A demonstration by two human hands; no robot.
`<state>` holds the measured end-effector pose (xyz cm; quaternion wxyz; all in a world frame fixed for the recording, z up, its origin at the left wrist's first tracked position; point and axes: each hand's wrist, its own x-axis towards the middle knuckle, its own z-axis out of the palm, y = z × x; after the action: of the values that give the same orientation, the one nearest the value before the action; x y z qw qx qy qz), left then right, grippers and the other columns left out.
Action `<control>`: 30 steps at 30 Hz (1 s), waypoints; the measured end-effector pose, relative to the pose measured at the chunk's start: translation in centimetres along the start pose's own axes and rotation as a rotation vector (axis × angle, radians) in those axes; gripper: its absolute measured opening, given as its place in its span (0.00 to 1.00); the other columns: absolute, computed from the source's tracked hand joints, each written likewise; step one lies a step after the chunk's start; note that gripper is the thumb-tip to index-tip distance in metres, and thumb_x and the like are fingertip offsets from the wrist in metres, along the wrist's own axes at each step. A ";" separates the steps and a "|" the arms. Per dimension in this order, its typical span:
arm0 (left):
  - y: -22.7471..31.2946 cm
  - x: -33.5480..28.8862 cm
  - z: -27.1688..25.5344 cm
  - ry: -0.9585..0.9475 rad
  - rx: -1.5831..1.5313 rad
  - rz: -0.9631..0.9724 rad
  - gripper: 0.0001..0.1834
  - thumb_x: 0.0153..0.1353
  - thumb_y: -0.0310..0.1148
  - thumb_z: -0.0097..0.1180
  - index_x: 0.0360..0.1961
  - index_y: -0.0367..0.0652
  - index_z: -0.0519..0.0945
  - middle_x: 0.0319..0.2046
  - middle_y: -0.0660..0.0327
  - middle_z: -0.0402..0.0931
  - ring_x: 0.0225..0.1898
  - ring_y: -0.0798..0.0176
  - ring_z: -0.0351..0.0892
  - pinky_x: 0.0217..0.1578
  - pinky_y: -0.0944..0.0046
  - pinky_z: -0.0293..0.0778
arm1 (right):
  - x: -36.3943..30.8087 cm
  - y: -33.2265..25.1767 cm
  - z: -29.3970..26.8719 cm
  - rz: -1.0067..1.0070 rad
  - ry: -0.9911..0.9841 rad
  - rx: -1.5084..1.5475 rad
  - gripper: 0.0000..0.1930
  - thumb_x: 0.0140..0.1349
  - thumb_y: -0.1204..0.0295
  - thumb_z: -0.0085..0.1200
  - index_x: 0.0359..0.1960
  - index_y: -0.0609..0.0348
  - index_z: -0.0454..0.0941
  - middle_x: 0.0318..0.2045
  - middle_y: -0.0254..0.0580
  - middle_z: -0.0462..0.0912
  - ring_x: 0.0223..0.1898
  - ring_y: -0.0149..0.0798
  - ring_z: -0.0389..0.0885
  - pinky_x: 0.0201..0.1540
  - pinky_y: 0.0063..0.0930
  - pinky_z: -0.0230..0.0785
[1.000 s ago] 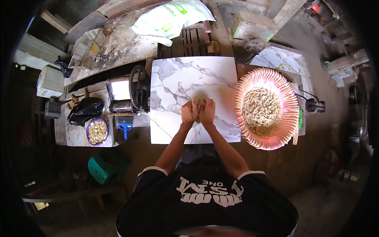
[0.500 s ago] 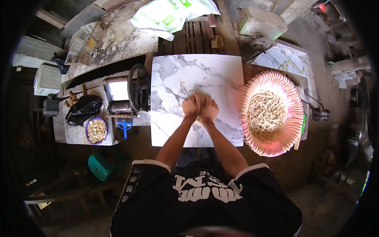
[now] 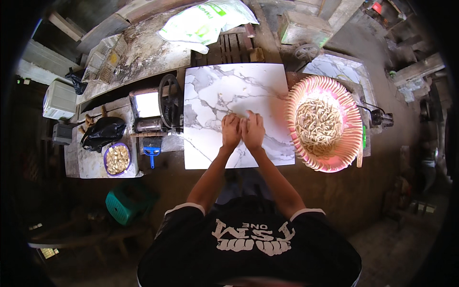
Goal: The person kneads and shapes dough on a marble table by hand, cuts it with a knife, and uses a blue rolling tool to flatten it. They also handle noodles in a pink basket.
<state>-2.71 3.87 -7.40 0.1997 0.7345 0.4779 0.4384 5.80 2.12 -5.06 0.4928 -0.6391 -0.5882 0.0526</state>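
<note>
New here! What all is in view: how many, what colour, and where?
Dim edges aside:
Board: one, white and grey, centre
Basket: one, pink, right of the board
Strips: many, cream, in the basket
Sack: one, white and green, top
Crate: one, pale, upper left
Box: one, pale, far left
Large wheel: one, dark, left of the board
Table: one, greyish, left
Bag: one, black, on the table
Bowl: one, purple, on the table
Pieces: many, pale, in the bowl
Handled tool: one, blue, between table and board
Stool: one, green, lower left
Shirt: one, black with white, bottom
Left hand: one, bare, over the board
Right hand: one, bare, beside the left
</note>
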 end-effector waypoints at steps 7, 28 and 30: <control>1.7 -0.2 0.9 -0.018 -0.010 -0.246 0.12 0.57 0.36 0.41 0.24 0.37 0.69 0.21 0.48 0.70 0.25 0.45 0.69 0.27 0.52 0.65 | -2.9 2.3 0.1 0.029 -0.203 -0.200 0.06 0.52 0.70 0.41 0.25 0.58 0.70 0.24 0.41 0.72 0.28 0.46 0.68 0.32 0.36 0.59; 0.7 1.0 -0.8 0.244 -0.854 -0.522 0.17 0.62 0.37 0.37 0.39 0.33 0.71 0.31 0.60 0.72 0.33 0.72 0.66 0.36 0.72 0.64 | 4.0 -3.5 -0.5 -0.215 0.102 -0.223 0.10 0.47 0.67 0.52 0.14 0.51 0.65 0.07 0.36 0.67 0.14 0.38 0.69 0.20 0.30 0.60; 0.9 -1.0 -0.9 0.309 -0.435 -0.466 0.18 0.62 0.37 0.35 0.40 0.32 0.70 0.33 0.58 0.71 0.37 0.68 0.67 0.39 0.69 0.64 | 2.5 -3.2 0.3 -0.208 -0.041 -0.309 0.10 0.48 0.65 0.52 0.15 0.52 0.66 0.09 0.38 0.68 0.14 0.40 0.69 0.20 0.32 0.61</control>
<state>-3.16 2.42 -6.71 0.3716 0.4708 0.5527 0.5786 4.11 3.74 -1.71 0.3795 -0.6419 -0.6619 -0.0765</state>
